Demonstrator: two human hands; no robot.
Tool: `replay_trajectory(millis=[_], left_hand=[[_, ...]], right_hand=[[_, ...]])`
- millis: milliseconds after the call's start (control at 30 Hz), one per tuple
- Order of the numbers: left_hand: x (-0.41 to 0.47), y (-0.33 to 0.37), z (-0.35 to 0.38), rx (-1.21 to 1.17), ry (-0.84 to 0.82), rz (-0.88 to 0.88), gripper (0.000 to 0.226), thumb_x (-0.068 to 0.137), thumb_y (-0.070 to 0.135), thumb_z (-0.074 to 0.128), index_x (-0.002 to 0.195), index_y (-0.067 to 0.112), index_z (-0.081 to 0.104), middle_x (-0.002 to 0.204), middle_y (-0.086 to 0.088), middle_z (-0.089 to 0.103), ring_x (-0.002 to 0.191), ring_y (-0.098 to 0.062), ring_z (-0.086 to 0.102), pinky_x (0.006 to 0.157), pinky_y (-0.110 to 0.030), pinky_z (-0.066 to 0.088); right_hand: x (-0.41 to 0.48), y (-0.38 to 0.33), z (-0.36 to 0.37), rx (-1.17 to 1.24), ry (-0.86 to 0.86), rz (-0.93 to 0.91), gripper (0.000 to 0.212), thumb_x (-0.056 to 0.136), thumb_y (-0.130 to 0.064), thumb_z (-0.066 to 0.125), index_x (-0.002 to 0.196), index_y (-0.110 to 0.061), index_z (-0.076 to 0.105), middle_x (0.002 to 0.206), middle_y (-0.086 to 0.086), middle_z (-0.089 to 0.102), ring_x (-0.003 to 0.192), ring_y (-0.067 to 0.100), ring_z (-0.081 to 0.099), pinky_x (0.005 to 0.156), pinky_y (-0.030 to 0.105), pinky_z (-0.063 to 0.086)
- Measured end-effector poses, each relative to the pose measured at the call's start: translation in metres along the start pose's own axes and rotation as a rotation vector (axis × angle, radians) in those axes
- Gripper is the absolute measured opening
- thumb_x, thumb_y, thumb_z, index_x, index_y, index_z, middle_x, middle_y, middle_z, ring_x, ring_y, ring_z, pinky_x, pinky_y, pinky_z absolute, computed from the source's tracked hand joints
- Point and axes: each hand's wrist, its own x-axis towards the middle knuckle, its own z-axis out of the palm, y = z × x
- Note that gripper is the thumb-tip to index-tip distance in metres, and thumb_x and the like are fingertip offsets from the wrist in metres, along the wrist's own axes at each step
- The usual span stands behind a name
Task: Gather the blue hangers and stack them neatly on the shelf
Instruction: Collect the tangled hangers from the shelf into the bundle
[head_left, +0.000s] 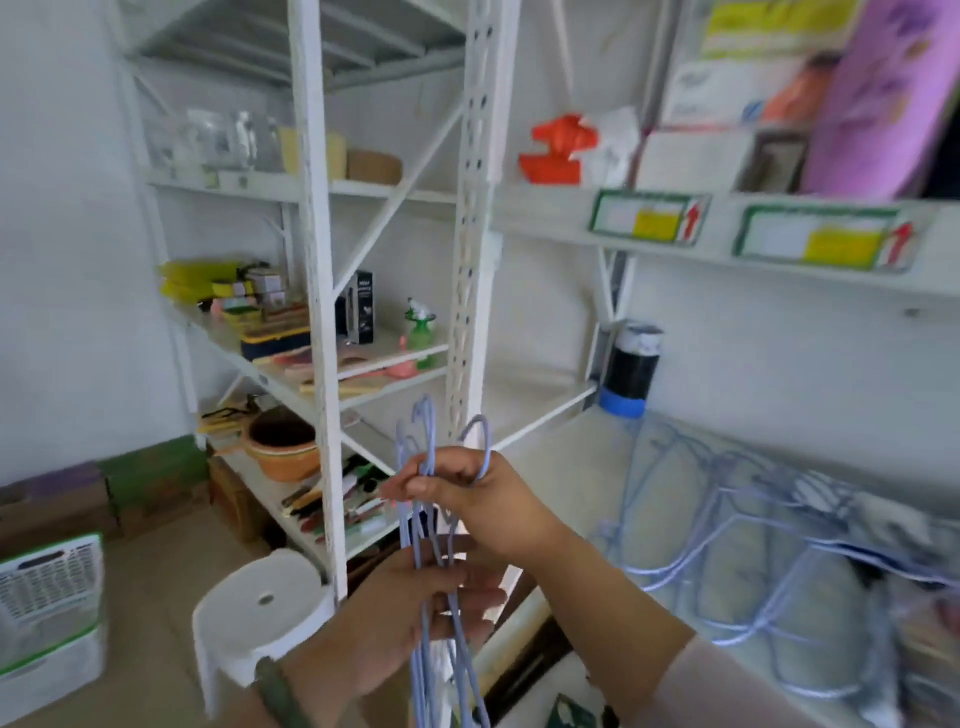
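Note:
Both my hands hold one bunch of thin blue hangers (422, 525) upright in front of the white rack. My right hand (467, 493) is shut around the necks just under the hooks. My left hand (415, 608) grips the wire bodies lower down. More blue hangers (727, 519) lie spread flat on the white shelf (561, 467) at the right, partly overlapping each other.
A white rack post (317, 312) stands just behind the bunch. Its shelves carry boxes, bottles and an orange pot (283, 447). A white stool (260, 608) and a white-green basket (49, 618) sit on the floor. A dark canister (631, 369) stands at the shelf's back.

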Motion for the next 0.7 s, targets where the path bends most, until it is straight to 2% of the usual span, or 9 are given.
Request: replay_trajectory(millis=[67, 133, 167, 233, 333, 433, 500, 600, 700], left_hand=[[-0.011, 0.022, 0.022, 0.024, -0.022, 0.017, 0.020, 0.093, 0.008, 0.049, 0.094, -0.003, 0.066, 0.077, -0.019, 0.072, 0.071, -0.031, 0.073, 0.059, -0.037, 0.059], [-0.018, 0.039, 0.041, 0.052, -0.059, 0.037, 0.026, 0.096, 0.010, 0.045, 0.100, -0.008, 0.063, 0.077, -0.021, 0.071, 0.069, -0.029, 0.073, 0.059, -0.037, 0.060], [-0.021, 0.046, 0.050, 0.076, -0.084, 0.037, 0.028, 0.097, 0.009, 0.043, 0.102, -0.010, 0.062, 0.078, -0.022, 0.071, 0.071, -0.029, 0.073, 0.064, -0.039, 0.061], [-0.026, 0.055, 0.064, 0.134, -0.128, 0.034, 0.028, 0.098, 0.008, 0.041, 0.104, -0.009, 0.063, 0.080, -0.021, 0.072, 0.078, -0.031, 0.073, 0.078, -0.045, 0.059], [-0.025, 0.060, 0.081, 0.225, -0.176, 0.032, 0.027, 0.098, 0.007, 0.039, 0.103, -0.003, 0.065, 0.079, -0.016, 0.074, 0.078, -0.028, 0.074, 0.081, -0.045, 0.059], [-0.019, 0.061, 0.100, 0.228, -0.226, 0.047, 0.030, 0.097, -0.001, 0.038, 0.095, 0.005, 0.067, 0.081, -0.013, 0.075, 0.075, -0.023, 0.074, 0.072, -0.035, 0.062], [-0.010, 0.060, 0.112, 0.261, -0.249, 0.052, 0.030, 0.096, -0.003, 0.040, 0.091, 0.006, 0.068, 0.080, -0.011, 0.076, 0.072, -0.021, 0.075, 0.067, -0.031, 0.062], [0.014, 0.060, 0.129, 0.326, -0.265, 0.040, 0.025, 0.094, -0.004, 0.044, 0.085, 0.003, 0.066, 0.072, -0.010, 0.076, 0.065, -0.021, 0.074, 0.060, -0.028, 0.062], [0.047, 0.059, 0.144, 0.422, -0.268, 0.040, 0.023, 0.095, -0.003, 0.043, 0.085, 0.004, 0.062, 0.076, -0.012, 0.076, 0.068, -0.020, 0.075, 0.067, -0.032, 0.063]], right_hand=[[-0.004, -0.028, -0.006, 0.002, 0.034, 0.001, 0.019, 0.085, 0.001, 0.059, 0.086, -0.014, 0.071, 0.098, 0.020, 0.070, 0.096, 0.028, 0.065, 0.097, 0.040, 0.051], [-0.010, -0.049, -0.011, -0.007, 0.077, 0.017, 0.017, 0.085, 0.002, 0.060, 0.091, -0.008, 0.072, 0.086, 0.005, 0.074, 0.089, 0.019, 0.068, 0.089, 0.030, 0.055], [-0.014, -0.060, -0.015, -0.007, 0.102, 0.029, 0.018, 0.085, 0.003, 0.060, 0.094, -0.007, 0.072, 0.081, -0.003, 0.075, 0.085, 0.014, 0.068, 0.084, 0.024, 0.056], [-0.026, -0.077, -0.021, -0.021, 0.147, 0.045, 0.022, 0.084, 0.006, 0.060, 0.102, -0.003, 0.070, 0.080, -0.005, 0.074, 0.083, 0.012, 0.068, 0.083, 0.021, 0.056], [-0.047, -0.092, -0.034, -0.087, 0.223, 0.067, 0.029, 0.085, 0.007, 0.058, 0.113, 0.000, 0.063, 0.102, 0.010, 0.070, 0.092, 0.010, 0.066, 0.085, 0.021, 0.055], [-0.072, -0.089, -0.050, -0.117, 0.341, 0.071, 0.039, 0.086, 0.004, 0.057, 0.120, -0.013, 0.060, 0.120, 0.012, 0.066, 0.107, 0.016, 0.064, 0.093, 0.031, 0.053], [-0.090, -0.077, -0.060, -0.100, 0.415, 0.092, 0.045, 0.086, 0.006, 0.055, 0.124, -0.017, 0.057, 0.122, 0.008, 0.065, 0.110, 0.015, 0.061, 0.093, 0.029, 0.052], [-0.111, -0.057, -0.083, -0.065, 0.547, 0.141, 0.044, 0.087, 0.012, 0.051, 0.113, -0.022, 0.059, 0.111, 0.002, 0.066, 0.097, 0.004, 0.065, 0.083, 0.018, 0.052], [-0.125, -0.030, -0.116, -0.062, 0.679, 0.218, 0.032, 0.088, 0.008, 0.053, 0.103, -0.019, 0.063, 0.099, 0.001, 0.070, 0.087, 0.001, 0.067, 0.078, 0.015, 0.052]])
